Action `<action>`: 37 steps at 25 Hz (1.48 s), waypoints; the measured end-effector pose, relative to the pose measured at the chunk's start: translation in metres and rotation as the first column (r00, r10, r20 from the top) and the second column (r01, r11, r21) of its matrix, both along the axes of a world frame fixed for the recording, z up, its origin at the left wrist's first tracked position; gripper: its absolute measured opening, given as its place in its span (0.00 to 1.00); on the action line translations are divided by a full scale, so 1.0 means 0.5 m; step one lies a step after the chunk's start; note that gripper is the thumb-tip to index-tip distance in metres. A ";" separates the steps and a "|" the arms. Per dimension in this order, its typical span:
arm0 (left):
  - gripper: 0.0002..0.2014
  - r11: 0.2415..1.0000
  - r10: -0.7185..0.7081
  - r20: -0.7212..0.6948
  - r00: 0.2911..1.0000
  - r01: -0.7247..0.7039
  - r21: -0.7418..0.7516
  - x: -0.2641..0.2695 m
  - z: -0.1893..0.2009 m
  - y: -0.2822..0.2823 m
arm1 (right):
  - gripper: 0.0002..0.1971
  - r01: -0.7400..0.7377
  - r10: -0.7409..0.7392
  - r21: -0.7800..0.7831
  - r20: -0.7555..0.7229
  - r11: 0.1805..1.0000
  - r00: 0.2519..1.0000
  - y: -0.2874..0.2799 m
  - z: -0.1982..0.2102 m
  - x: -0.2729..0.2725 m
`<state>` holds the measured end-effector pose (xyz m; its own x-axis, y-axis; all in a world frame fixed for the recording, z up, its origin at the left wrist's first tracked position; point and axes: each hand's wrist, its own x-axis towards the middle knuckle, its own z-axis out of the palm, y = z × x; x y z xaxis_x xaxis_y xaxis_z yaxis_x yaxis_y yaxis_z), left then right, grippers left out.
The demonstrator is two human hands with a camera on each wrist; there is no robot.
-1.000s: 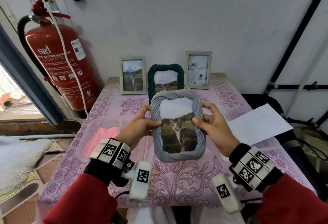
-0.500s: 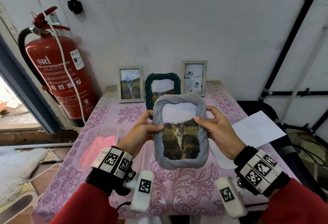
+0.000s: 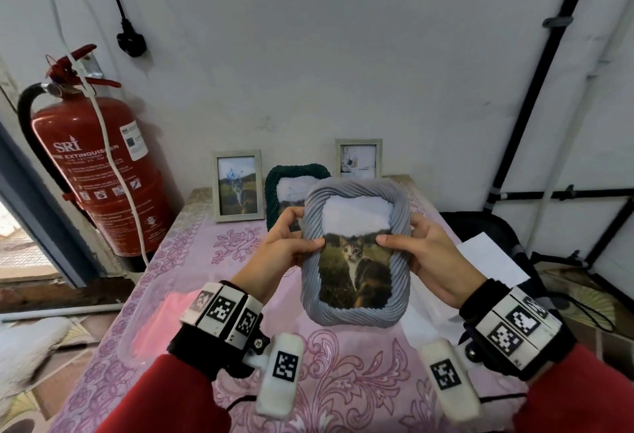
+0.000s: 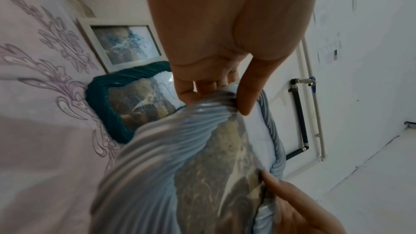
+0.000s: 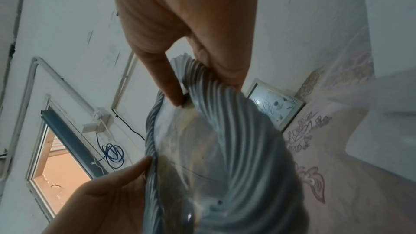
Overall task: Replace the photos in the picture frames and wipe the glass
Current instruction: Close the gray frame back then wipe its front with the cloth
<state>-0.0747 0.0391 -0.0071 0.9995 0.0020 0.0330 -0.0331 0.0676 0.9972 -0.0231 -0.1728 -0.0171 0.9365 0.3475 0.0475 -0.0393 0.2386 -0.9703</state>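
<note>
A grey rope-patterned picture frame (image 3: pixel 356 314) with a cat photo (image 3: pixel 355 268) behind its glass is held upright above the table. My left hand (image 3: pixel 290 247) grips its left edge, thumb on the front. My right hand (image 3: pixel 417 249) grips the right edge, thumb on the glass. The left wrist view shows the frame (image 4: pixel 157 149) pinched by my left hand (image 4: pixel 216 93). The right wrist view shows the frame (image 5: pixel 225 131) pinched by my right hand (image 5: pixel 198 84). Behind stands a dark green rope frame (image 3: pixel 274 185), partly hidden.
Two pale wooden frames (image 3: pixel 237 190) (image 3: pixel 357 158) lean on the wall at the back of the pink floral tablecloth (image 3: pixel 343 364). A clear plastic tub (image 3: pixel 144 326) with something pink sits left. White paper (image 3: pixel 487 261) lies right. A red fire extinguisher (image 3: pixel 99 171) stands left.
Both hands have raised the grey frame higher and a little farther from me, still gripping its two sides. The view has tilted up toward the wall.
</note>
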 end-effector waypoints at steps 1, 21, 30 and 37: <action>0.16 1.000 -0.005 -0.001 1.000 0.005 -0.007 0.008 0.002 -0.008 | 0.17 0.005 -0.005 0.007 0.012 1.000 1.000 -0.008 0.005 0.006; 0.16 0.994 -0.103 0.147 0.984 0.095 0.060 0.304 0.099 -0.137 | 0.13 0.190 -0.147 -0.363 0.143 0.912 0.979 -0.149 0.203 0.299; 0.16 0.996 -0.091 0.015 0.996 0.091 -0.014 0.452 -0.031 -0.190 | 0.16 0.256 -0.069 -0.638 0.303 0.726 0.951 -0.178 0.133 0.463; 0.16 0.992 -0.117 -0.025 0.993 0.116 -0.047 0.519 -0.110 -0.198 | 0.15 0.268 0.021 -0.760 0.347 0.593 0.938 -0.183 0.070 0.528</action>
